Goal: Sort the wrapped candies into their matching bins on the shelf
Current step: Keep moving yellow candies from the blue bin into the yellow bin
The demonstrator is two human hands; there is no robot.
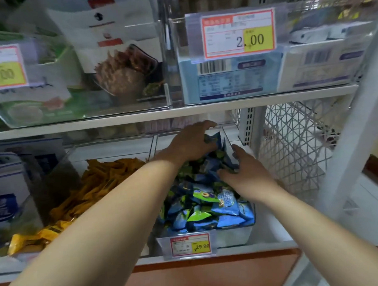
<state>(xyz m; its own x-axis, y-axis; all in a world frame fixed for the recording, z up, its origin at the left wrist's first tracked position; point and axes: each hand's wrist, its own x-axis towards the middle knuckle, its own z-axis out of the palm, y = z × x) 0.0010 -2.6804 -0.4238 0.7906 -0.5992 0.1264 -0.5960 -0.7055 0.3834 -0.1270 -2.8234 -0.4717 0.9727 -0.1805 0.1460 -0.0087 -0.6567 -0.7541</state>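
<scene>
A clear bin (231,236) on the lower shelf holds a heap of blue and green wrapped candies (209,208). Both my hands are deep in it. My left hand (190,142) is at the back of the bin, its fingers curled round a bunch of blue wrapped candies (214,139) lifted off the heap. My right hand (247,172) lies on the heap's right side with the fingers stretched out against the wrappers. To the left, a second clear bin (69,159) is full of yellow wrapped candies (93,188).
A price tag (190,245) hangs on the front of the blue candy bin. The upper shelf (181,112) sits close above my hands and carries clear bins of packaged goods. A white wire mesh panel (294,149) stands to the right. Boxes fill the lower left.
</scene>
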